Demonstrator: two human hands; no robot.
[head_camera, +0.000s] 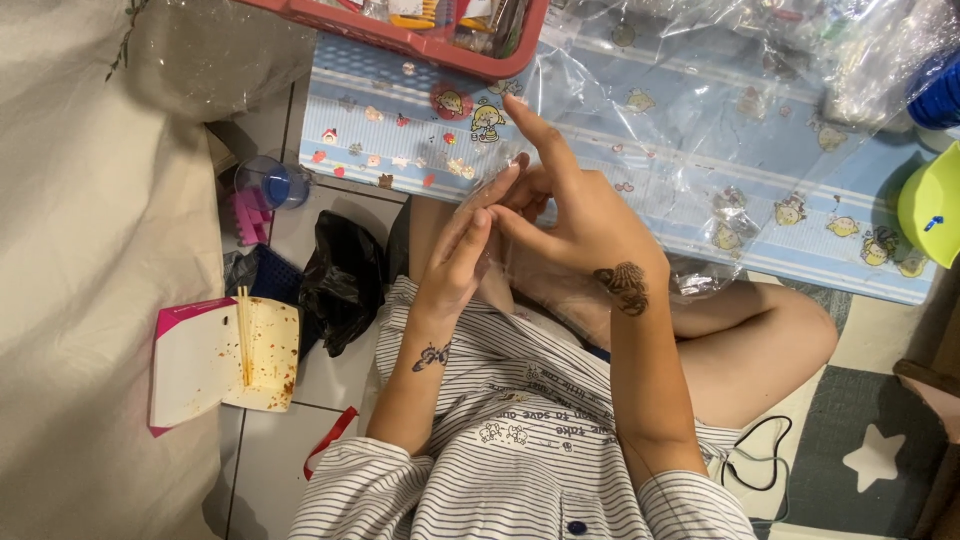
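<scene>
Presently, item in hand: small clear plastic bag (487, 205), centre frame, pinched between narrowed fingers of left hand (455, 262) and right hand (575, 215), apparently being opened; next likely needs rubbing its layers apart; red basket (420, 42) at twelve o'clock.

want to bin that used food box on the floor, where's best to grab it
Take the paper food box by its clean white left part, coming from the left. The right flap is sauce-stained, and chopsticks lie loose across it, so keep it level.
</scene>
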